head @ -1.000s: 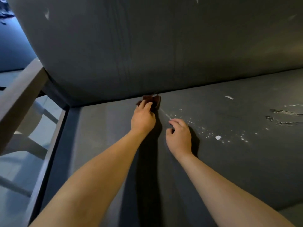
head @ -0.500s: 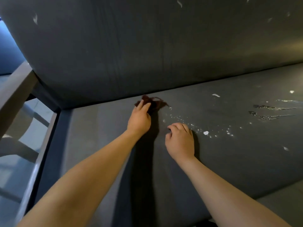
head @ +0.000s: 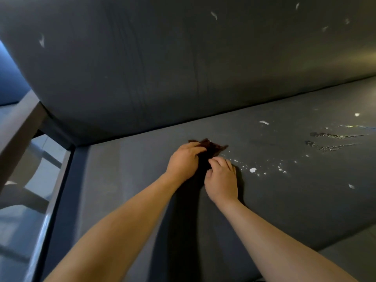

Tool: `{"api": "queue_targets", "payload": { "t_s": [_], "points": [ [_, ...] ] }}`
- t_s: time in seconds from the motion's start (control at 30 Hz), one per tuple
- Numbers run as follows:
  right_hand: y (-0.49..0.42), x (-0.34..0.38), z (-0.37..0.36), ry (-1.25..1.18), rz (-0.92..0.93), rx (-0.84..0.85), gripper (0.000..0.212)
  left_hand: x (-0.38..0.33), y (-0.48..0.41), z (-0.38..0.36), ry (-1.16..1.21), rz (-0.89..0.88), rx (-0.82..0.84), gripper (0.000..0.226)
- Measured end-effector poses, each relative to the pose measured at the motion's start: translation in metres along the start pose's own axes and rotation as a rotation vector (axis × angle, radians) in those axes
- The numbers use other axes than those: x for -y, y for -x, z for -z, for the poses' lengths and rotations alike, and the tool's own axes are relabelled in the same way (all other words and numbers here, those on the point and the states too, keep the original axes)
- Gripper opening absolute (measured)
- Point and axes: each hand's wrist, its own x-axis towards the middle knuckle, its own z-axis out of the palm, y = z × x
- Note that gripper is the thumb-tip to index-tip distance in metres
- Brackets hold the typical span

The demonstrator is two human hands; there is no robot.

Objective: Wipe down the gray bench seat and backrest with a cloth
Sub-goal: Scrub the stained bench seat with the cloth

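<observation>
Here's the dark cloth (head: 212, 147), bunched on the bench seat (head: 284, 210) just in front of the backrest (head: 183, 68), short of the seam where the two meet. The left hand (head: 184, 159) sits on top with its fingers curled over the wad and gripping it. The right hand (head: 221, 180), a little further out from the backrest, is loosely fisted with its fingertips at the cloth's shadowed near edge. I cannot tell whether it has any fabric pinched.

That cloth looks light, limp and floppy, so it should crumple rather than slide flat. Best taken as a wad under the palm, with the loose corners tucked in. White flecks (head: 252, 170) lie scattered along the seat, out from the backrest's foot beyond the right hand, with dark smears (head: 317, 135) further along the seat, nearer the backrest. More flecks dot the backrest itself. The dried marks will likely need firm pressure.
</observation>
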Motion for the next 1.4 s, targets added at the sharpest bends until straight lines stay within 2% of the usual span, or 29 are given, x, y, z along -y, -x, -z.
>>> {"api": "queue_targets", "payload": {
  "t_s": [0.07,0.13,0.23,0.3,0.4,0.5,0.73,0.8,0.87,0.97,1.03,1.2,1.4],
  "points": [
    [0.001,0.001,-0.001,0.033,0.031,0.010,0.039,0.014,-0.007,0.008,-0.011,0.109,-0.128,0.044],
    [0.002,0.001,-0.001,0.067,0.051,0.007,0.039,0.025,-0.017,0.013,-0.018,0.210,-0.188,0.048],
    [0.002,0.000,-0.002,0.074,0.052,0.003,0.039,0.043,-0.039,0.017,0.066,0.365,-0.077,0.050],
    [0.001,0.000,-0.003,0.077,0.053,-0.005,0.039,0.049,-0.047,0.016,0.092,0.404,-0.034,0.049],
    [0.000,-0.001,-0.004,0.064,0.044,-0.011,0.039,0.045,-0.045,0.012,0.069,0.362,-0.055,0.044],
    [0.000,0.000,-0.005,0.011,0.026,-0.015,0.040,0.024,-0.023,-0.001,0.044,0.219,-0.078,0.039],
    [0.004,0.002,-0.001,-0.072,-0.032,-0.039,0.037,0.000,0.015,-0.010,0.036,-0.011,0.024,0.039],
    [0.004,0.002,-0.001,-0.064,-0.008,-0.033,0.036,0.007,0.011,-0.009,-0.009,-0.003,0.024,0.041],
    [0.003,0.002,-0.001,-0.049,0.014,-0.033,0.034,0.017,0.003,-0.004,0.001,0.089,-0.049,0.045],
    [0.003,0.000,-0.001,-0.069,0.020,-0.044,0.029,0.027,-0.018,0.004,0.099,0.281,-0.098,0.050],
    [0.002,-0.001,-0.002,-0.094,0.022,-0.055,0.026,0.022,-0.033,0.004,0.171,0.331,-0.078,0.052],
    [-0.001,-0.003,-0.004,-0.164,-0.019,-0.071,0.029,-0.001,-0.040,-0.011,0.127,0.154,0.022,0.048],
    [0.003,0.000,0.011,-0.227,-0.101,-0.064,0.023,-0.034,0.001,-0.016,0.152,0.089,0.116,0.040]
  ]
}}
